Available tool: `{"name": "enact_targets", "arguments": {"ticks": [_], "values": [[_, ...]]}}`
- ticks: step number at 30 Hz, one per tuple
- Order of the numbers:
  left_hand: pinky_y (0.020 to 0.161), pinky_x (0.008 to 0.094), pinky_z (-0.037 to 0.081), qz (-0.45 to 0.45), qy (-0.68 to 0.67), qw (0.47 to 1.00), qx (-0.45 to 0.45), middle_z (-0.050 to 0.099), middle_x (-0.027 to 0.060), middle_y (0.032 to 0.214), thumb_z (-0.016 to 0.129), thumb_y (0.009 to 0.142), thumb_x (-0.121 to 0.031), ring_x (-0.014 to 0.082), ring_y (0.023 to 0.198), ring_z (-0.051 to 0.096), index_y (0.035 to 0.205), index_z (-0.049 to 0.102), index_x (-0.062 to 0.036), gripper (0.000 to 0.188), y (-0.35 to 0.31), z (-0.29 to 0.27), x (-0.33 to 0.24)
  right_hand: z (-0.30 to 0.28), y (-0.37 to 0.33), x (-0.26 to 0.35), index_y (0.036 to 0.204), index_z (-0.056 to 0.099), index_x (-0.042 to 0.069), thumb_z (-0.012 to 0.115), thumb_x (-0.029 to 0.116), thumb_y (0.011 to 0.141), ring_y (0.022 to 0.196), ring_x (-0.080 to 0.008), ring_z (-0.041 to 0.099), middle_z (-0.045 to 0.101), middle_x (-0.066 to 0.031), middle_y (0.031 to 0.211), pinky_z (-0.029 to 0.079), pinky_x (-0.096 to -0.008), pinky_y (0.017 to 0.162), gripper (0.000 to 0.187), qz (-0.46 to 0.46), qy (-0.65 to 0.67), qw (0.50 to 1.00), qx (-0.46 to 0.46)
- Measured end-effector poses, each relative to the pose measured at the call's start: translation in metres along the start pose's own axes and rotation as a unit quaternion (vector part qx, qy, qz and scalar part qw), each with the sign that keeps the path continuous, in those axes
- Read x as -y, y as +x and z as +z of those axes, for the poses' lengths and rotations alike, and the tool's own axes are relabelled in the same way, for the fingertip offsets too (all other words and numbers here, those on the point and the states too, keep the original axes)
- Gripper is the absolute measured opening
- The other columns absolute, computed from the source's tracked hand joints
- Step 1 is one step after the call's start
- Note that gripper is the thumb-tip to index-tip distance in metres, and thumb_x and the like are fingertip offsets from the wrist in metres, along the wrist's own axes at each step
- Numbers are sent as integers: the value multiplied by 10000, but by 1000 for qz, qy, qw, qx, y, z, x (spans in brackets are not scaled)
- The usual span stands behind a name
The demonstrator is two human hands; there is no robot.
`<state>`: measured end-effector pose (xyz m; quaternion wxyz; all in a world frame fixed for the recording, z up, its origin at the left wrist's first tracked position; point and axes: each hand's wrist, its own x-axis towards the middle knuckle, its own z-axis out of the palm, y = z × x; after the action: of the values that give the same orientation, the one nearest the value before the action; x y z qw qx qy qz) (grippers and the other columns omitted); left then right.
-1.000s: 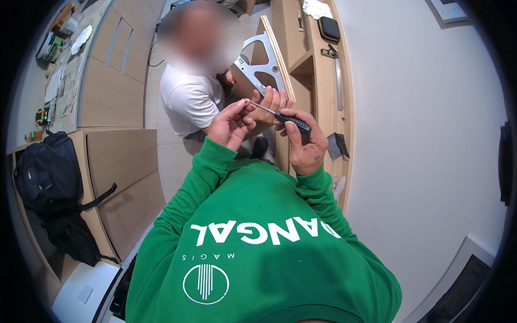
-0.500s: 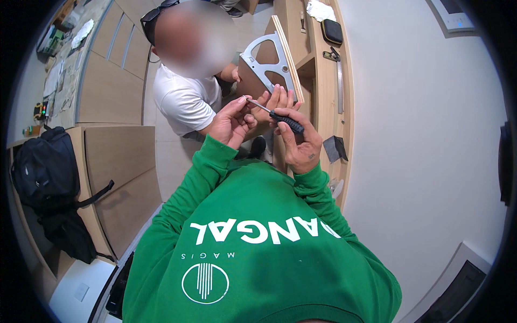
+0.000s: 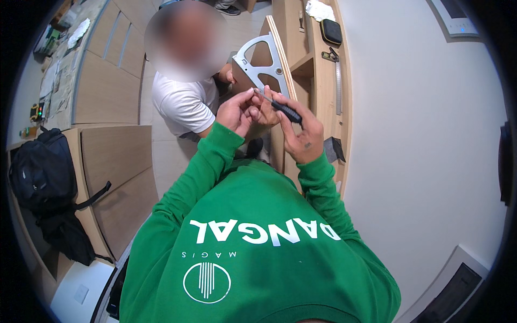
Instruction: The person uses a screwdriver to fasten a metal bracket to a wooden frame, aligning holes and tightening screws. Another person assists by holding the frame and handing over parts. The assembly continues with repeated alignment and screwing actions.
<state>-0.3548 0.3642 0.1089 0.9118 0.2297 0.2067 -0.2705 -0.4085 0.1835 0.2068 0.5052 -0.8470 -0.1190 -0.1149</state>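
Observation:
My right hand (image 3: 305, 132) is closed round the black handle of a screwdriver (image 3: 287, 112), its thin shaft pointing up and left. My left hand (image 3: 235, 114) pinches at the shaft's tip; whatever is between its fingers is too small to make out. Between my two hands is a co-worker's hand (image 3: 265, 114), partly hidden, with one finger pointing up. Just beyond stands a tilted wooden panel (image 3: 281, 54) with a grey metal bracket (image 3: 262, 70) against its left side. The co-worker's other hand (image 3: 228, 74) is by the bracket's left edge.
A co-worker in a white shirt (image 3: 180, 105) crouches ahead on the left. On the wooden ledge (image 3: 344, 81) at right lie a black case (image 3: 330, 32), a clamp (image 3: 329, 55), a metal ruler (image 3: 338, 89) and a dark folded piece (image 3: 335, 149). A black backpack (image 3: 46, 172) rests at left.
My left hand has shifted slightly right and up, with its fingertips nearer the bracket. The co-worker's hand between mine had several fingers spread; now one points up. The panel has shifted slightly left.

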Motion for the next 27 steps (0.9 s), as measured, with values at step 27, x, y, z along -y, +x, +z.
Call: {"name": "enact_targets", "arguments": {"ticks": [27], "values": [[438, 254, 302, -13, 3, 999, -47, 479, -86, 642, 550, 1079, -147, 36, 415, 370, 1103, 628, -7, 162, 63, 8, -40, 5, 102, -29, 1146, 752, 13, 760, 140, 964, 830, -165, 737, 773, -130, 942, 581, -304, 744, 221, -2, -68, 993, 100]]}}
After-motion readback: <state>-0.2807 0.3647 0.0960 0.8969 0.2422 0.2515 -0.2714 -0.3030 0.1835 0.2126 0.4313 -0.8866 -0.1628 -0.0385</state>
